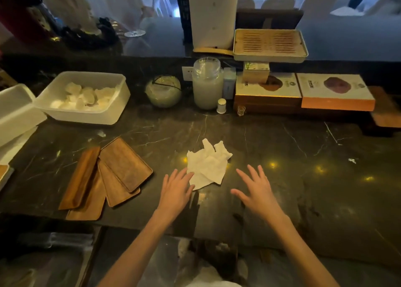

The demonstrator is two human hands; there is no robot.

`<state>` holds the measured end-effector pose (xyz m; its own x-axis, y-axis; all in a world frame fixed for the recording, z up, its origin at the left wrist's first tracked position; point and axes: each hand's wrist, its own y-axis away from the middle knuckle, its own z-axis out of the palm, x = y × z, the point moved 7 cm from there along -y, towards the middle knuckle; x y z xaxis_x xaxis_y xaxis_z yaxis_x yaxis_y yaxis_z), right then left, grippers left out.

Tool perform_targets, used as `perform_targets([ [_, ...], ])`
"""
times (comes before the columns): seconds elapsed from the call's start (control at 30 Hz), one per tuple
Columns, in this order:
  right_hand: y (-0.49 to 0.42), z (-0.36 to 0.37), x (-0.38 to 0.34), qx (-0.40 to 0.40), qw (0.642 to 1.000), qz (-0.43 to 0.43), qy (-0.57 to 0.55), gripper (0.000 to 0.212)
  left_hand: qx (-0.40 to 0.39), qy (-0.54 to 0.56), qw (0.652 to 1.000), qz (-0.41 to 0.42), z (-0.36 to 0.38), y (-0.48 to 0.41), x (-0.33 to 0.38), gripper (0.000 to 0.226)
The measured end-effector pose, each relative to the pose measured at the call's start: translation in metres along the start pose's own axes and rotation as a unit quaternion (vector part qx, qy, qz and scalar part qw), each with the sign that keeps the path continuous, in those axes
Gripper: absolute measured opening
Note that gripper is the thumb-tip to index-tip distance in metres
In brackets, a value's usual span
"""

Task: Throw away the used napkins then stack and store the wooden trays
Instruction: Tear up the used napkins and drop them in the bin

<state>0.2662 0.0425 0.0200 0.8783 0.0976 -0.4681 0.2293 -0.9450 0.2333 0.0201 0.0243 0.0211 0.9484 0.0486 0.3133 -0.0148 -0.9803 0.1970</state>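
Note:
A crumpled white napkin [207,164] lies in the middle of the dark marble counter [293,156]. My left hand [176,190] hovers flat with fingers spread, its fingertips touching the napkin's lower left edge. My right hand [257,190] is open too, fingers spread, a little to the right of the napkin and apart from it. Several brown wooden trays [108,176] lie fanned and overlapping on the counter to the left of my left hand.
A white plastic tub [54,109] holding white wads stands at the back left. A round jar [163,91], a tall jar [207,85] and flat boxes [335,92] line the back. A slatted tea tray [270,44] sits above them. A bin opening [204,256] shows below the counter edge.

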Motion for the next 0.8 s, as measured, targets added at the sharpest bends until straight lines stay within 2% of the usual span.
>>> perform_targets([
  [0.1,-0.027,0.004,-0.013,0.020,0.999,0.022,0.019,0.072,-0.015,-0.027,0.999,0.044,0.000,-0.036,-0.003,0.046],
  [0.33,-0.113,0.040,-0.048,-0.024,0.998,0.030,0.057,0.066,-0.052,-0.041,0.995,0.077,0.017,-0.112,-0.001,0.041],
  [0.57,-0.153,0.077,-0.044,-0.082,0.991,0.073,0.075,0.062,-0.126,-0.080,0.982,0.114,0.051,-0.141,0.004,0.059],
  [0.7,-0.146,0.081,-0.033,-0.059,0.993,0.054,0.084,0.039,-0.150,-0.078,0.980,0.105,0.061,-0.140,0.000,0.056],
  [0.8,-0.129,0.078,-0.014,-0.027,0.995,0.077,0.064,0.022,-0.138,-0.090,0.981,0.100,0.063,-0.140,0.000,0.043],
])
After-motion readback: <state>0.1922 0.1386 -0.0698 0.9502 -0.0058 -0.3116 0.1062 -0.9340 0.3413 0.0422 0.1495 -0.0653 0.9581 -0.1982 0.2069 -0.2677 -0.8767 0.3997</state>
